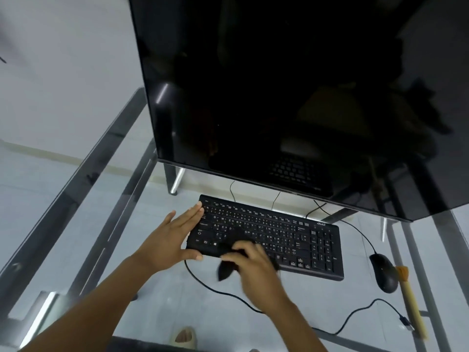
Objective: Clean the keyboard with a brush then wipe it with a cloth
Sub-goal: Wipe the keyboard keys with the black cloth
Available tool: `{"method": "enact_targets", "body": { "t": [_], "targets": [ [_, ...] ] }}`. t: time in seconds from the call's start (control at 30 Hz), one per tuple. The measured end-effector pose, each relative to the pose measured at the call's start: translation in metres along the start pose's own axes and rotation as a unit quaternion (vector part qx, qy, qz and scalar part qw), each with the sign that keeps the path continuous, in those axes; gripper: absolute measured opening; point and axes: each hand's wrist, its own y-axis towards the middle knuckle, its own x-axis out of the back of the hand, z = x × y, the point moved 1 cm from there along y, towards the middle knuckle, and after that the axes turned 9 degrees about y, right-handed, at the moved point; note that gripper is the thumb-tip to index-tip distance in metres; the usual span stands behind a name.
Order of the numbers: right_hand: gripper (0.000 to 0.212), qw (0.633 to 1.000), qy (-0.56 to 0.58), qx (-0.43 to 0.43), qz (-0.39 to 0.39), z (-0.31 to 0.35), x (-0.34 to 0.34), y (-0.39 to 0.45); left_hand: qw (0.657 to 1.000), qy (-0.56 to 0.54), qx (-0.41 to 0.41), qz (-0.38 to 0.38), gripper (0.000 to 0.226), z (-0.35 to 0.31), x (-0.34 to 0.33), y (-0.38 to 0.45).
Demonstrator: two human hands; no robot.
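Setting: a glass desk (330, 308) on a metal frame, seen from above by a camera on the person's head; the floor shows through the glass.
Keyboard: a black keyboard (291, 235) lies near the middle of the desk, just in front of a large dark monitor (279, 85) at the back edge.
Left hand: the left hand (172, 237) lies against the keyboard's left end, fingers straight along the side and thumb at the near corner, gripping nothing; probably bracing it so it cannot slide.
Right hand: the right hand (253, 265), blurred by motion, presses a dark cloth (225, 268) onto the keys at the near left part; the fingers seem curled over the cloth, one corner of which hangs off the near edge.
Brush: a brush (411, 301) with a pale handle lies by the desk's right edge, just beside a black mouse (383, 275), apart from both hands.
Stage: judging by the idle brush, brushing looks finished and wiping is under way.
Cable: a black cable (220, 292) loops along the near side of the desk.
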Motion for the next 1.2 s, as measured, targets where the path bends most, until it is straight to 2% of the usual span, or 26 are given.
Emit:
{"method": "enact_targets", "body": {
  "t": [0.1, 0.2, 0.27, 0.33, 0.4, 0.47, 0.53, 0.57, 0.63, 0.73, 0.8, 0.9, 0.97, 1.03, 1.07, 1.13, 1.2],
  "targets": [
    [0.069, 0.992, 0.023, -0.088, -0.087, -0.034, 0.025, -0.022, 1.0, -0.006, 0.006, -0.002, 0.109, -0.001, 0.0, -0.001],
    [0.066, 0.988, 0.009, -0.101, -0.116, -0.015, 0.01, -0.012, 1.0, -0.025, 0.015, -0.007, 0.113, -0.003, -0.001, -0.001],
    [0.063, 0.996, 0.003, -0.041, -0.073, 0.015, -0.013, 0.008, 0.999, -0.041, 0.018, -0.015, 0.117, -0.005, -0.001, -0.001],
    [0.057, 0.999, -0.014, 0.048, 0.003, 0.036, -0.025, 0.029, 0.999, -0.043, 0.016, -0.022, 0.117, -0.004, 0.0, -0.002],
    [0.057, 0.997, -0.024, 0.071, 0.015, 0.031, -0.018, 0.051, 0.999, -0.042, 0.018, -0.019, 0.118, -0.004, 0.0, -0.001],
    [0.054, 0.998, 0.01, -0.013, -0.063, 0.01, -0.002, 0.069, 0.998, -0.047, 0.028, -0.01, 0.12, -0.003, 0.002, -0.001],
    [0.045, 0.98, 0.036, -0.118, -0.157, -0.004, 0.003, 0.081, 0.998, -0.053, 0.034, -0.006, 0.12, -0.004, 0.001, -0.002],
    [0.042, 0.974, 0.023, -0.145, -0.172, 0.001, -0.002, 0.086, 0.998, -0.054, 0.035, -0.007, 0.12, -0.004, 0.001, -0.002],
    [0.041, 0.981, -0.001, -0.125, -0.148, 0.026, -0.021, 0.092, 0.998, -0.053, 0.03, -0.014, 0.12, -0.003, -0.001, -0.001],
    [0.042, 0.999, -0.013, -0.022, -0.044, 0.057, -0.042, 0.09, 0.998, -0.058, 0.027, -0.024, 0.121, -0.001, -0.002, -0.001],
    [0.04, 0.998, -0.017, 0.004, -0.059, 0.046, -0.033, 0.094, 0.998, -0.056, 0.033, -0.022, 0.121, -0.001, -0.001, -0.001],
    [0.036, 0.979, -0.001, -0.106, -0.175, 0.012, -0.016, 0.098, 0.998, -0.045, 0.035, -0.017, 0.12, -0.002, 0.0, 0.0],
    [0.033, 0.965, -0.006, -0.163, -0.206, 0.012, -0.018, 0.1, 0.999, -0.037, 0.03, -0.018, 0.12, -0.001, -0.002, 0.0],
    [0.035, 0.974, 0.019, -0.147, -0.173, 0.035, -0.033, 0.098, 0.999, -0.036, 0.029, -0.02, 0.12, 0.001, -0.004, -0.001],
    [0.034, 0.982, 0.058, -0.121, -0.131, 0.048, -0.038, 0.094, 0.999, -0.036, 0.028, -0.022, 0.12, 0.003, -0.004, -0.001],
    [0.027, 0.995, 0.059, -0.053, -0.057, 0.052, -0.033, 0.085, 0.999, -0.037, 0.023, -0.022, 0.119, 0.003, -0.003, -0.001],
    [0.028, 0.994, 0.037, -0.061, -0.088, 0.025, -0.015, 0.077, 0.999, -0.038, 0.021, -0.016, 0.119, 0.002, -0.002, -0.001]
  ]
}}
